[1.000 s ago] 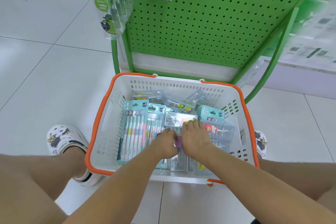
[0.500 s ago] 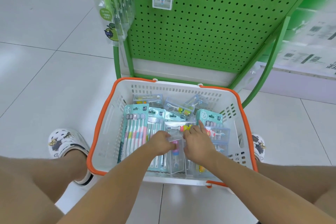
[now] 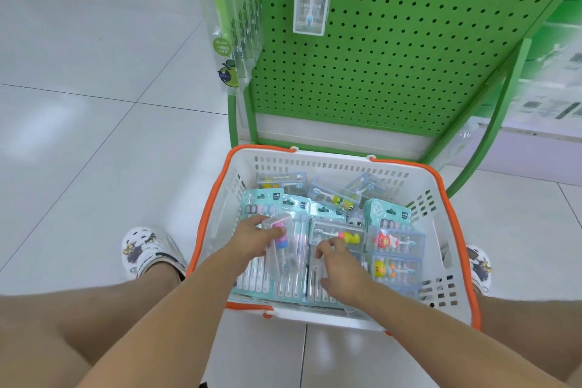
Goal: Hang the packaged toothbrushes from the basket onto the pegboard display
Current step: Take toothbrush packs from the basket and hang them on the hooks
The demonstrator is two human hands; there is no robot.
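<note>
— Toothbrush pack point(image 3: 277, 238), clear and pink: where is it?

— Head view: my left hand point(image 3: 252, 238) pinches it above the basket point(image 3: 453, 220). My right hand point(image 3: 338, 271) rests on other packs, fingers curled, grip unclear.

— Handling?

— Probably light, stiff, slippery; I'd hold its edges near the top.
</note>
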